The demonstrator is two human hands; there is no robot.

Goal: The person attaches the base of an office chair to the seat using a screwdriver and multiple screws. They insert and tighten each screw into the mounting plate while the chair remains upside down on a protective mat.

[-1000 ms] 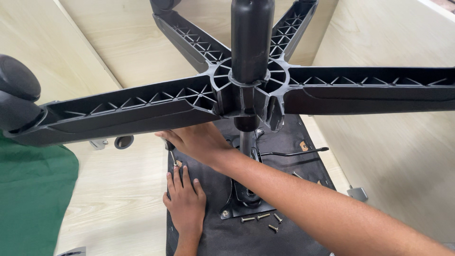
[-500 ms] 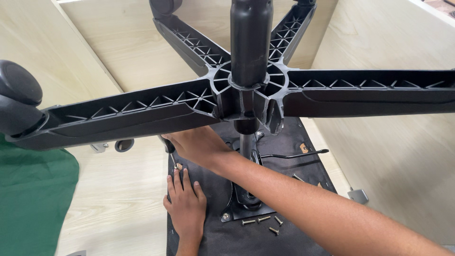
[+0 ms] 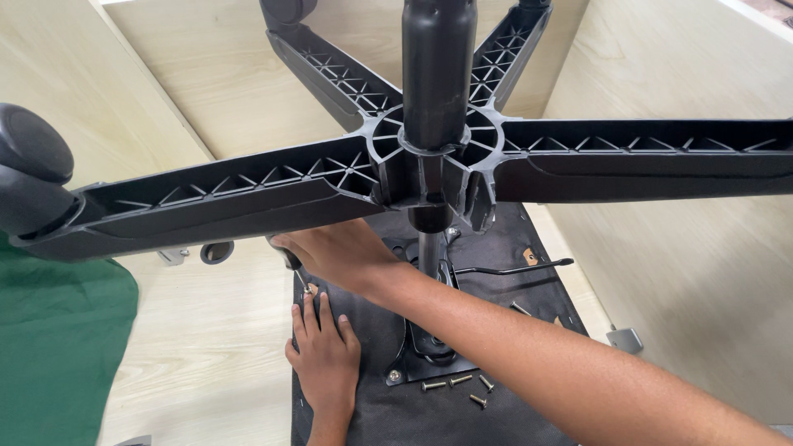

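An upturned office chair fills the view: a black star-shaped base [image 3: 248, 202] with ribbed arms and a caster [image 3: 29, 177] at the left, on a gas column [image 3: 438, 74]. Under it lies the black seat underside [image 3: 496, 413] with its metal mechanism plate [image 3: 429, 351]. My right hand [image 3: 339, 252] reaches under the base and grips a screwdriver [image 3: 293, 263], its tip pointing down at the seat's left edge. My left hand [image 3: 324, 355] lies flat on the seat just below that tip, fingers together.
Several loose screws [image 3: 458, 386] lie on the seat by the plate. A black lever [image 3: 512, 268] sticks out to the right. A green cloth [image 3: 58, 355] covers the left of the pale wooden surface [image 3: 206, 330]. A metal bracket [image 3: 625, 339] sits at the right.
Almost nothing differs. My right hand stays on the screwdriver with a slight turn, and my left hand keeps its place on the seat.
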